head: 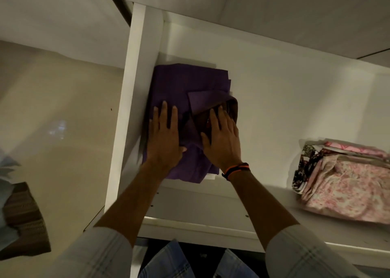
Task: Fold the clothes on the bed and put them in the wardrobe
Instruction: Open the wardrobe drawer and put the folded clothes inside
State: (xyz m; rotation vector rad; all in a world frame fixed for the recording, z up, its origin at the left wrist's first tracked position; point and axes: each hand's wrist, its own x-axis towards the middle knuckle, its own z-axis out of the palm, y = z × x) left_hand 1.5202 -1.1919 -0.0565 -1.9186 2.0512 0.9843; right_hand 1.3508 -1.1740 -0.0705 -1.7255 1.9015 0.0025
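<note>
Fingers [163, 117] of the left hand [163, 139] lie straight and a little spread, flat on the top of the folded purple garment [179, 83] — pressing it, not curled round it. Beside it the right hand [221, 139] rests palm-down on the same pile, its fingers likewise straight, their tips at the garment's turned-over collar edge, where a darker inner layer shows. Neither hand has hold of anything; both simply press down.

That purple garment sits on the white wardrobe shelf [274, 113], pushed up against the upright side panel [133, 100] at the shelf's left end, with a thin white layer peeking out under its near right corner. On the right wrist is a band of black and orange threads [236, 169]. Both forearms come out of pale checked sleeves [101, 254].

Well apart on the same shelf, toward the right, lies a stack of folded pink floral cloths [346, 185] with a dark patterned piece at its left edge. Below the shelf's front lip hangs blue denim [168, 263]. At far left, blurred, is a brownish striped fabric [25, 218].
</note>
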